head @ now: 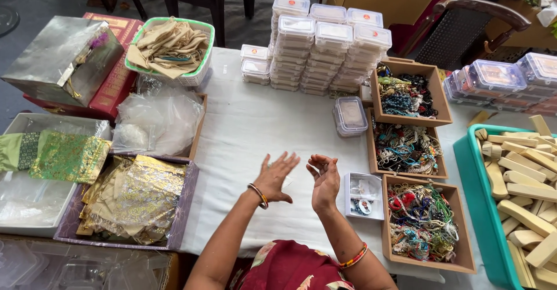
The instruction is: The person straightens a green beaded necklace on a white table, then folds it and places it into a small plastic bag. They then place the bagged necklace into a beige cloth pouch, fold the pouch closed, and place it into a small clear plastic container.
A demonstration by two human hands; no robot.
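My left hand (276, 177) hovers over the white tablecloth (243, 127) with palm up and fingers spread, holding nothing; a bangle sits on its wrist. My right hand (324, 180) is raised beside it, fingers curled inward with the tips pinched; whether something small is between them I cannot tell. An open small clear plastic box (364, 195) with a bead item inside lies just right of my right hand.
Three wooden trays of bead jewellery (419, 220) line the right. Stacks of lidded clear boxes (325, 40) stand at the back. A teal tray of wooden pieces (522, 197) is far right. Gold pouches (136, 200), plastic bags (156, 122) and a green basket of cloth (171, 49) fill the left.
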